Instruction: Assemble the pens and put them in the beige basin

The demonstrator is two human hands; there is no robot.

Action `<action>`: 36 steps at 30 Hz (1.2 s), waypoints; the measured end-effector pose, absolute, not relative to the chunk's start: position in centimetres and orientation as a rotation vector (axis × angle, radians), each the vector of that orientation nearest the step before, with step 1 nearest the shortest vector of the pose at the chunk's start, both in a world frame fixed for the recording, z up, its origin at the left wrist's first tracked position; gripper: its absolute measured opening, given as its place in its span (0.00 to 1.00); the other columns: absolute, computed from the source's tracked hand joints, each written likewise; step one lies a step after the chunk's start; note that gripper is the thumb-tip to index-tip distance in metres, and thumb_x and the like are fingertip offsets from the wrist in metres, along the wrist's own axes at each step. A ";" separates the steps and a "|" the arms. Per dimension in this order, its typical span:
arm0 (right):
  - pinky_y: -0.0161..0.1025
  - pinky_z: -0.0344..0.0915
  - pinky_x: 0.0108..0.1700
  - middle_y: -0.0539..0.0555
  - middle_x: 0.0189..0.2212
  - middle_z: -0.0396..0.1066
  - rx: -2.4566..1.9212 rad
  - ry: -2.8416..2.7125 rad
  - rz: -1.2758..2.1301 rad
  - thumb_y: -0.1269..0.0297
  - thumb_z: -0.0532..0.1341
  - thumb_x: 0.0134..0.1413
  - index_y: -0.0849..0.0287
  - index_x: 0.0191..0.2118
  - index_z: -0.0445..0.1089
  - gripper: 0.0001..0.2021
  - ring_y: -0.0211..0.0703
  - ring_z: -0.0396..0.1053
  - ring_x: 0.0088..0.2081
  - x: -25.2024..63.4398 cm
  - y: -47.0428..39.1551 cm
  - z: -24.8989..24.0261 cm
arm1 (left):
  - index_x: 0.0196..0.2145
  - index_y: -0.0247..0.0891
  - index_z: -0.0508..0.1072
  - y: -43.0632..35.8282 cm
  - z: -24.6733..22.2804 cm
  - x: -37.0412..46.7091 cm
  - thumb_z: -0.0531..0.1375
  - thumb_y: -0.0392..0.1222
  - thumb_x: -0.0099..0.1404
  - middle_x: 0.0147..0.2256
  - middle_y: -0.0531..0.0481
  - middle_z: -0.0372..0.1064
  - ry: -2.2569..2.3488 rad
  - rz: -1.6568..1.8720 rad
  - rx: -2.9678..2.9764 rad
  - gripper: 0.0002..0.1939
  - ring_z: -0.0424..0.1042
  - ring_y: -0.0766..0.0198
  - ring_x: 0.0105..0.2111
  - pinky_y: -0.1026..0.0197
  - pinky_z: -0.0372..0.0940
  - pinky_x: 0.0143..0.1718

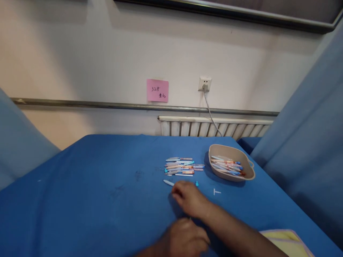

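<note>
Right hand [189, 197], curled, partly hides a slim pale-blue pen [168, 182]. Left hand [186, 237] blurs nearby; neither grip can be told.

Blue-covered table [107, 207]: under the left hand [184, 239] and right hand [191, 198], dark smudges leftward.
Pen cluster [179, 166]: beyond both hands, lying crosswise.
Pale pen [168, 182]: beside the right hand, partly hidden.
Turquoise piece [197, 184]: just beyond the right hand.
White T-shaped piece [216, 192]: right of it.
Beige basket [249, 175]: beyond and right of both hands.
</note>
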State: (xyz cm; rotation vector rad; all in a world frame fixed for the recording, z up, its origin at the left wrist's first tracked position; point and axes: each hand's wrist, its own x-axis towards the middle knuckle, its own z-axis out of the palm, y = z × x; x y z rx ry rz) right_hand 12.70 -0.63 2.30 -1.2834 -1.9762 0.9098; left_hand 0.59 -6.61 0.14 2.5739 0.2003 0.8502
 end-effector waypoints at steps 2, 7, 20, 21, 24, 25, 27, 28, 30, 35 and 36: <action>0.37 0.58 0.43 0.54 0.36 0.70 -1.423 -1.973 0.606 0.73 0.55 0.51 0.58 0.36 0.69 0.08 0.40 0.66 0.39 15.4 0.8 1.8 | 0.45 0.39 0.66 -4.0 0.6 -1.0 0.48 0.34 0.66 0.41 0.42 0.71 0.458 0.907 2.568 0.12 0.69 0.58 0.40 0.55 0.64 0.41; 0.40 0.56 0.50 0.56 0.42 0.69 -1.634 -1.963 0.384 0.72 0.54 0.54 0.58 0.42 0.69 0.11 0.45 0.63 0.47 17.8 3.0 -0.6 | 0.43 0.40 0.68 0.8 1.7 -3.8 0.47 0.32 0.65 0.39 0.47 0.70 1.074 0.804 2.495 0.14 0.67 0.60 0.39 0.57 0.62 0.42; 0.39 0.54 0.43 0.55 0.37 0.71 -1.696 -2.258 0.325 0.71 0.55 0.54 0.58 0.39 0.69 0.08 0.45 0.65 0.42 18.6 3.8 -1.1 | 0.44 0.45 0.69 2.9 0.5 -3.2 0.56 0.37 0.63 0.41 0.48 0.67 1.248 0.518 2.538 0.12 0.62 0.57 0.42 0.54 0.58 0.44; 0.39 0.54 0.42 0.56 0.37 0.71 -1.693 -2.299 0.297 0.71 0.55 0.54 0.58 0.39 0.69 0.08 0.46 0.65 0.41 18.7 3.7 -1.0 | 0.43 0.44 0.70 2.9 0.5 -3.2 0.56 0.37 0.63 0.41 0.48 0.66 1.268 0.513 2.533 0.10 0.62 0.57 0.42 0.54 0.58 0.44; 0.41 0.54 0.41 0.58 0.37 0.71 -1.706 -2.383 0.234 0.71 0.57 0.51 0.60 0.39 0.68 0.08 0.49 0.65 0.40 18.8 3.4 -0.7 | 0.38 0.42 0.70 2.9 0.6 -3.1 0.57 0.39 0.63 0.41 0.49 0.66 1.307 0.519 2.516 0.06 0.62 0.56 0.43 0.54 0.57 0.44; 0.41 0.54 0.41 0.59 0.37 0.71 -1.719 -2.394 0.224 0.71 0.58 0.50 0.61 0.38 0.68 0.08 0.50 0.65 0.40 18.8 3.3 -0.6 | 0.37 0.42 0.70 2.9 0.6 -3.1 0.57 0.39 0.63 0.40 0.49 0.66 1.306 0.526 2.505 0.05 0.62 0.56 0.43 0.54 0.57 0.44; 0.42 0.54 0.41 0.60 0.37 0.71 -1.727 -2.397 0.223 0.70 0.60 0.48 0.62 0.38 0.68 0.08 0.51 0.65 0.39 18.8 3.1 -0.5 | 0.36 0.41 0.69 2.8 0.5 -3.2 0.56 0.40 0.63 0.38 0.49 0.67 1.297 0.545 2.470 0.03 0.63 0.57 0.42 0.54 0.57 0.44; 0.42 0.54 0.41 0.60 0.36 0.70 -1.713 -2.384 0.234 0.70 0.59 0.49 0.62 0.37 0.68 0.08 0.50 0.65 0.39 18.8 3.0 -0.5 | 0.35 0.40 0.68 2.8 0.3 -3.2 0.56 0.40 0.63 0.37 0.49 0.67 1.298 0.558 2.445 0.04 0.63 0.57 0.41 0.54 0.58 0.44; 0.40 0.55 0.41 0.58 0.35 0.70 -1.652 -2.317 0.295 0.71 0.56 0.52 0.61 0.37 0.67 0.06 0.47 0.65 0.39 18.8 2.9 -0.6 | 0.35 0.40 0.68 2.9 0.1 -3.4 0.55 0.41 0.63 0.36 0.49 0.68 1.333 0.595 2.374 0.04 0.65 0.57 0.40 0.54 0.58 0.43; 0.36 0.58 0.39 0.52 0.33 0.66 -1.437 -2.065 0.508 0.69 0.49 0.58 0.58 0.36 0.64 0.07 0.40 0.64 0.36 19.1 2.9 -1.0 | 0.38 0.39 0.68 3.6 -0.4 -4.2 0.52 0.46 0.65 0.36 0.49 0.69 1.385 0.807 2.022 0.10 0.68 0.59 0.37 0.57 0.62 0.41; 0.35 0.58 0.39 0.52 0.33 0.66 -1.397 -2.035 0.526 0.68 0.49 0.59 0.58 0.35 0.64 0.07 0.40 0.64 0.36 19.1 2.9 -1.0 | 0.39 0.39 0.68 3.7 -0.5 -4.3 0.51 0.47 0.65 0.36 0.49 0.70 1.370 0.859 1.945 0.12 0.68 0.60 0.37 0.58 0.63 0.40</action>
